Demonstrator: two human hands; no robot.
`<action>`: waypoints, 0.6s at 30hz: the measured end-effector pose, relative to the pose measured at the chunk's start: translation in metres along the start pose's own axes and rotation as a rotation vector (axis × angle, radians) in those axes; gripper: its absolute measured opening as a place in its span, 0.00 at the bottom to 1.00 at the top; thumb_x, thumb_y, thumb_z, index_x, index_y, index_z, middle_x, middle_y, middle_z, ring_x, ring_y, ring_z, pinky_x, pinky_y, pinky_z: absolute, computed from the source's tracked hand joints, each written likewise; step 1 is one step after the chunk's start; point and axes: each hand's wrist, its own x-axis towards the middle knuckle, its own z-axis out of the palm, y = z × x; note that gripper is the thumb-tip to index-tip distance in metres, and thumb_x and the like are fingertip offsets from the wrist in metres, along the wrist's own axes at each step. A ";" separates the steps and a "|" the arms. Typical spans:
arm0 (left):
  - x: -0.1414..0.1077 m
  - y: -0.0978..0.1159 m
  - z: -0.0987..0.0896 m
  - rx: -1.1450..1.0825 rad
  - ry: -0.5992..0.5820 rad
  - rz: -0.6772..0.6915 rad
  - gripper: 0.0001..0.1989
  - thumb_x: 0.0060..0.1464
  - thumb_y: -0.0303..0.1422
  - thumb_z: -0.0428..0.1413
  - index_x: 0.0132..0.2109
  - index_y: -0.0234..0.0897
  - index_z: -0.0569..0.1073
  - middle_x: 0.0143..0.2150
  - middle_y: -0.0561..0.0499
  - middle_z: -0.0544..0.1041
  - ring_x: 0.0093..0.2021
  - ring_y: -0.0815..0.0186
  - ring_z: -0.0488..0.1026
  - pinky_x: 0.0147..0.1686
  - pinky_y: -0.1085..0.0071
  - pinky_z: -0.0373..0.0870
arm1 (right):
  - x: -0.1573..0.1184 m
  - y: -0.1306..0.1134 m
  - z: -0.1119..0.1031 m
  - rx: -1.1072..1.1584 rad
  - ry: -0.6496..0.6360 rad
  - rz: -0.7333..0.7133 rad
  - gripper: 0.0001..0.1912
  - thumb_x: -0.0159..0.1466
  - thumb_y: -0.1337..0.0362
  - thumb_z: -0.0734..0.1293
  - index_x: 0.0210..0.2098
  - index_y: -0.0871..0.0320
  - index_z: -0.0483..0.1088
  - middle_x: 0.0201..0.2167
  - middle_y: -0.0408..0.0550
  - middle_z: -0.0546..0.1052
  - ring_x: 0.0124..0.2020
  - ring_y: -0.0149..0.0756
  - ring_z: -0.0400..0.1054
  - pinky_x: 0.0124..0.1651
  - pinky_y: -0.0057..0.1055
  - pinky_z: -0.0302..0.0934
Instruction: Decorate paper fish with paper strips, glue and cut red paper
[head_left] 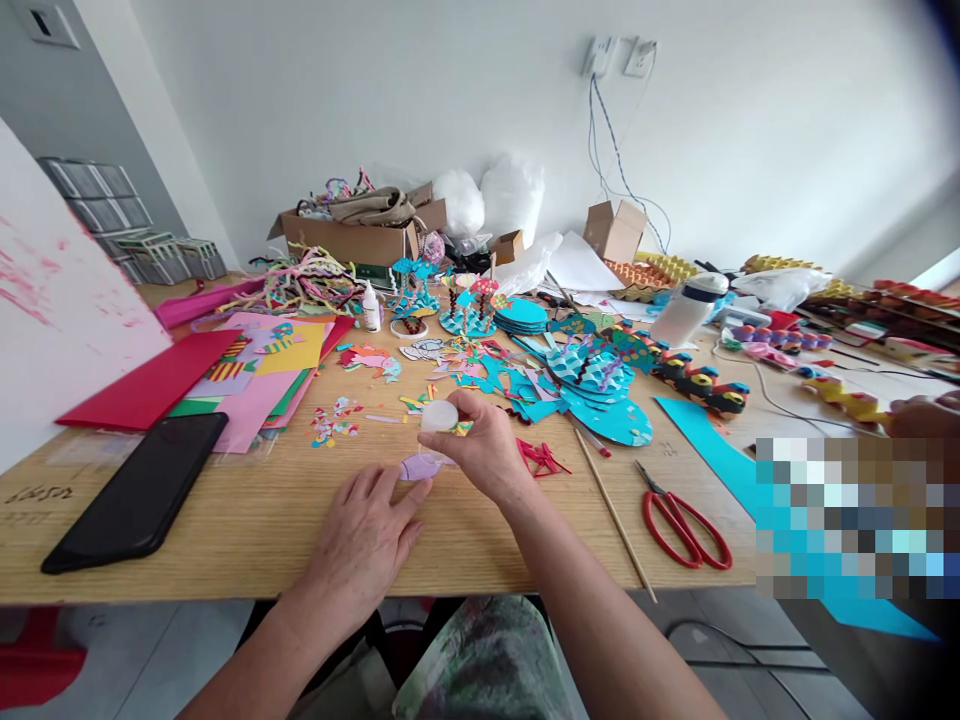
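Observation:
My right hand (480, 445) pinches a small round whitish translucent piece (439, 416) between thumb and fingers, just above the table. Below it a small purple paper cutout (420, 467) lies on the wood. My left hand (371, 520) rests palm down with its fingers apart, the fingertips at the cutout's left and lower edge. Bright paper confetti (334, 422) lies beyond my left hand. Red paper strips (541, 458) are beside my right wrist.
Red-handled scissors (684, 530) and a thin wooden stick (615, 515) lie at right. A black phone (139, 490) and coloured paper (247, 400) are at left. Behind stand a glue bottle (370, 307) and blue paper crafts (589, 370). Another person's hand (926, 415) shows far right.

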 end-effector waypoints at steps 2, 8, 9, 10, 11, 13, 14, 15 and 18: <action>0.001 0.001 0.000 0.003 -0.013 -0.010 0.19 0.54 0.31 0.54 0.54 0.44 0.69 0.50 0.43 0.69 0.50 0.50 0.64 0.47 0.54 0.64 | 0.000 -0.002 0.002 -0.021 -0.014 0.007 0.12 0.45 0.63 0.72 0.22 0.56 0.63 0.21 0.36 0.67 0.25 0.30 0.60 0.30 0.25 0.52; 0.001 0.002 0.001 -0.012 -0.022 -0.028 0.20 0.54 0.31 0.53 0.54 0.45 0.68 0.51 0.43 0.69 0.51 0.51 0.63 0.47 0.54 0.63 | 0.000 -0.003 0.004 -0.033 -0.042 0.023 0.11 0.46 0.62 0.72 0.23 0.56 0.65 0.22 0.36 0.68 0.26 0.30 0.60 0.30 0.25 0.51; 0.001 0.002 0.001 -0.012 -0.023 -0.030 0.20 0.54 0.31 0.53 0.54 0.45 0.68 0.51 0.43 0.69 0.51 0.51 0.63 0.47 0.54 0.63 | 0.000 -0.003 0.004 -0.035 -0.040 0.025 0.11 0.46 0.62 0.72 0.23 0.56 0.64 0.22 0.36 0.67 0.26 0.29 0.60 0.30 0.25 0.51; 0.001 0.003 0.001 -0.013 -0.026 -0.034 0.20 0.54 0.31 0.53 0.54 0.45 0.68 0.51 0.43 0.69 0.50 0.51 0.63 0.47 0.54 0.63 | 0.001 -0.002 0.004 -0.041 -0.038 0.024 0.11 0.46 0.62 0.72 0.23 0.56 0.64 0.22 0.36 0.67 0.26 0.29 0.60 0.30 0.25 0.51; 0.001 0.003 0.000 -0.014 -0.030 -0.039 0.19 0.54 0.31 0.53 0.54 0.45 0.68 0.51 0.43 0.69 0.50 0.51 0.63 0.47 0.54 0.63 | 0.001 -0.002 0.005 -0.053 -0.033 0.022 0.12 0.46 0.62 0.72 0.23 0.56 0.64 0.22 0.36 0.67 0.26 0.29 0.60 0.30 0.25 0.51; 0.002 0.004 -0.001 -0.020 -0.038 -0.052 0.19 0.54 0.31 0.53 0.54 0.45 0.68 0.51 0.43 0.69 0.50 0.51 0.63 0.47 0.54 0.63 | 0.003 -0.004 0.007 -0.074 -0.026 0.020 0.12 0.46 0.61 0.72 0.23 0.56 0.64 0.22 0.36 0.66 0.25 0.29 0.60 0.30 0.25 0.51; 0.002 0.004 -0.001 -0.023 -0.041 -0.056 0.19 0.54 0.31 0.53 0.54 0.44 0.68 0.51 0.44 0.69 0.50 0.51 0.63 0.47 0.54 0.63 | 0.004 -0.005 0.009 -0.081 -0.025 0.017 0.13 0.45 0.61 0.72 0.23 0.56 0.63 0.21 0.36 0.66 0.25 0.29 0.59 0.30 0.25 0.50; 0.002 0.005 -0.001 -0.025 -0.043 -0.059 0.19 0.54 0.31 0.53 0.54 0.44 0.68 0.51 0.44 0.69 0.51 0.51 0.63 0.48 0.54 0.63 | 0.005 -0.007 0.011 -0.083 -0.025 0.014 0.13 0.45 0.61 0.72 0.22 0.56 0.63 0.21 0.36 0.65 0.25 0.29 0.59 0.29 0.25 0.50; 0.002 0.006 -0.002 -0.023 -0.044 -0.066 0.19 0.54 0.30 0.53 0.53 0.44 0.69 0.51 0.44 0.69 0.51 0.51 0.63 0.48 0.54 0.62 | 0.009 -0.011 0.015 -0.065 -0.035 0.019 0.14 0.45 0.62 0.73 0.21 0.56 0.61 0.20 0.36 0.64 0.24 0.29 0.58 0.28 0.25 0.49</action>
